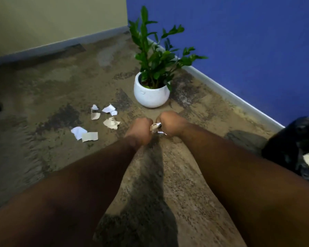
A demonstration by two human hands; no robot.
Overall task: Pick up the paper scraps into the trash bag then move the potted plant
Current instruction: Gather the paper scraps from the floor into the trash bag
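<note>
I am looking down at a carpeted floor, mottled in tan and dark brown patches, running to the corner where a pale wall and a blue wall are meeting. A potted plant in a round white pot is standing on the carpet near the blue wall's baseboard. Torn paper scraps, white and tan, are lying scattered on the carpet just left of the pot, some overlapping. A black trash bag is sitting on the floor at the right edge. A dark object at the far left edge is lying too cropped to identify.
</note>
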